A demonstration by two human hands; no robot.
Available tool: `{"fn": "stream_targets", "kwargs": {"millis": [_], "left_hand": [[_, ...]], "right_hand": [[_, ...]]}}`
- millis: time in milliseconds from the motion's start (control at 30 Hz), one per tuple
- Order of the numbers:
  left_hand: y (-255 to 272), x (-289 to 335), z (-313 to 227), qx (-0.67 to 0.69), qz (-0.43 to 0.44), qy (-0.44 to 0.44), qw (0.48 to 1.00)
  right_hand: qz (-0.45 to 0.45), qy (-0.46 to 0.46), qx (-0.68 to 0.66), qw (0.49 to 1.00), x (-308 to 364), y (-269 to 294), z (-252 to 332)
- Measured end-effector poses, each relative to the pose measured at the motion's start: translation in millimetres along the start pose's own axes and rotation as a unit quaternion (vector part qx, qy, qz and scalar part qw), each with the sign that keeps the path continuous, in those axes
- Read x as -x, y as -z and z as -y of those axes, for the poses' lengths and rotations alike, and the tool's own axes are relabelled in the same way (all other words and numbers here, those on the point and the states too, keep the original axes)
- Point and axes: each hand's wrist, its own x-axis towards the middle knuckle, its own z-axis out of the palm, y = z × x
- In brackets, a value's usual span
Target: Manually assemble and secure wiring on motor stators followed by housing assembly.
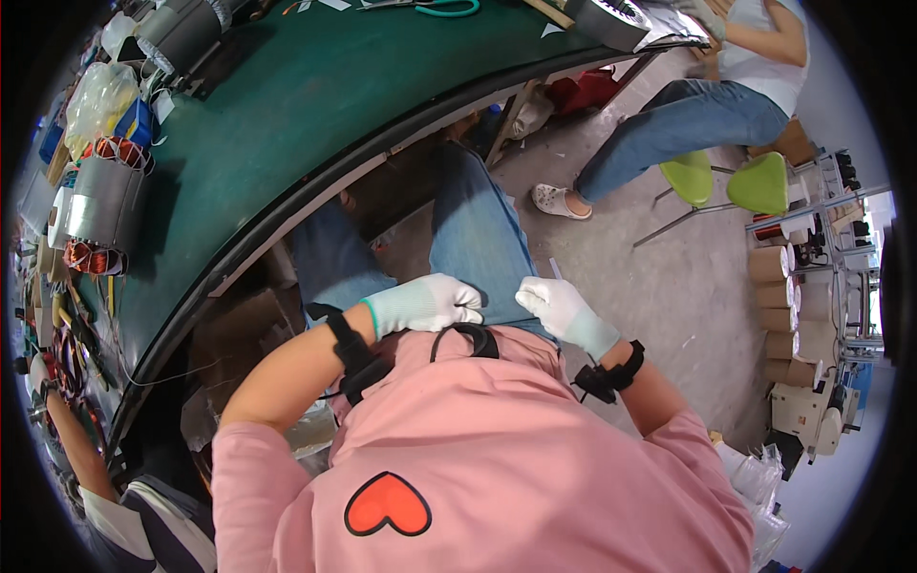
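Observation:
My left hand (427,304), in a white glove with a green cuff edge, rests over my lap with its fingers curled. My right hand (565,313), gloved in white too, is closed to its right, apart from the left. What either hand holds, if anything, is hidden. A thin pale strip (555,268) shows just above the right hand; whether it is held or lies beyond, I cannot tell. Between the hands, at the hem of my pink shirt (506,411), sits a black strap (477,340) with a cable. Black bands are on both wrists. My jeans (478,234) are below the hands.
A green-topped workbench (277,124) curves ahead, bearing motor stators with orange windings (107,202), scissors (447,8) and a grey ring-shaped part (611,21). At right are a seated co-worker (688,115), green chairs (757,183) and a rack of spools (772,291). Another person's arm (78,439) reaches in at left.

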Motion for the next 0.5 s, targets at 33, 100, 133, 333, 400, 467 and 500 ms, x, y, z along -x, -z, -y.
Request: {"fn": "stream_targets", "kwargs": {"millis": [33,100,133,333,400,467,500], "left_hand": [[3.7,-5.8,-3.2,0.007,0.023,0.010,1.000],[18.3,-3.0,-11.2,0.046,-0.022,0.041,0.998],[26.3,0.8,-15.0,0.089,-0.070,0.070,0.991],[45.7,16.8,27.1,0.030,-0.306,0.132,0.942],[42.0,74.4,-4.4,0.050,-0.346,0.064,0.935],[51.4,143.7,-56.2,0.012,-0.391,0.064,0.918],[55.3,179.3,-73.5,-0.051,-0.453,0.045,0.889]], "right_hand": [[0.024,-0.014,-0.006,1.000,-4.8,5.3,-0.1],[0.027,-0.032,-0.020,0.999,-23.8,11.7,1.0],[0.009,-0.036,-0.025,0.999,-38.7,16.8,3.4],[-0.181,0.020,-0.154,0.971,-88.8,46.6,0.3],[-0.115,0.073,-0.110,0.985,-80.5,41.9,43.5],[-0.032,0.073,-0.108,0.991,-81.7,35.7,83.3],[-0.019,0.161,-0.082,0.983,-92.7,29.6,100.1]]}}
